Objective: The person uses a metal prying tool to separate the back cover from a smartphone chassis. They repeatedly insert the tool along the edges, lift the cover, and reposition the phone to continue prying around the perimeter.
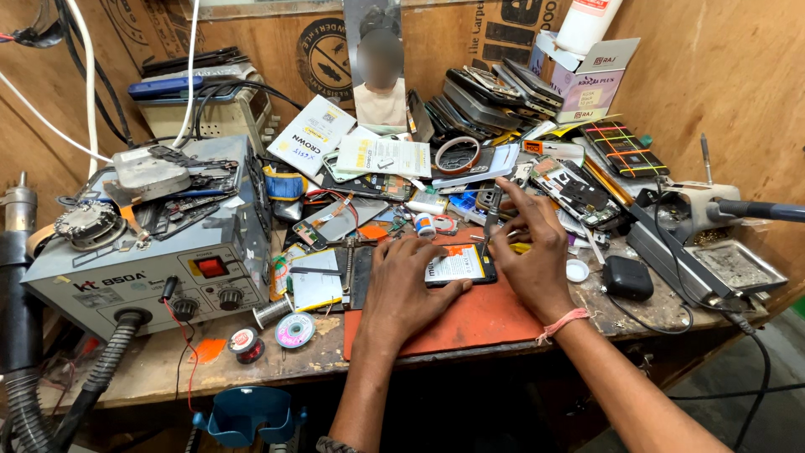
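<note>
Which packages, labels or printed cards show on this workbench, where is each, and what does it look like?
White rectangular card box with yellow stripe: leaning at the back, left of centre.
White-and-lilac open carton: back right, holding a white bottle.
White printed paper sheet: flat, back centre.
White-labelled black phone battery: on the orange mat, under the left hand, beside the right hand.
Grey rework station: left, front panel printed, red switch.
</note>
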